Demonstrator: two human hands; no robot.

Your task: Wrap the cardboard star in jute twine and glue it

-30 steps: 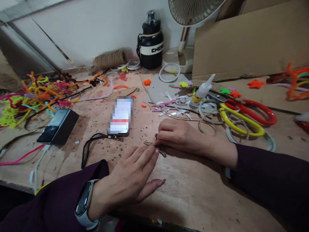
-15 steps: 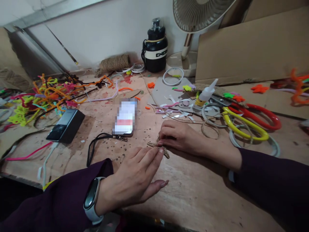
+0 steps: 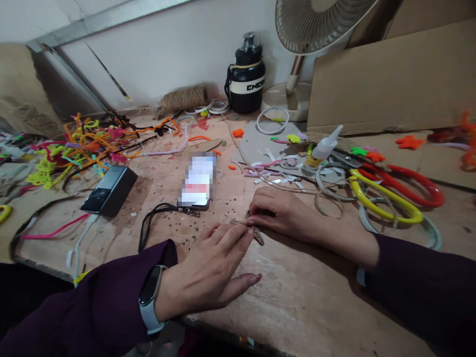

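A small brown piece that looks like coiled jute twine [image 3: 259,239] lies on the wooden table, mostly covered by my fingers. My left hand [image 3: 211,267] is spread, palm down, its fingertips resting on the piece and its thumb held apart. With curled fingers, my right hand [image 3: 277,210] pinches the far side of the same piece. How the twine is wound underneath cannot be made out.
A phone [image 3: 199,181] and a grey power bank [image 3: 109,191] lie left of centre. Pipe cleaners [image 3: 92,141] pile at far left. To the right stand a glue bottle [image 3: 322,151] and coloured rings [image 3: 386,201]. Behind are a twine spool [image 3: 185,98], black bottle [image 3: 245,79] and fan [image 3: 297,89].
The whole view has shifted, so everything appears slightly farther right. Both hands stay at the twine piece with nearly the same pose.
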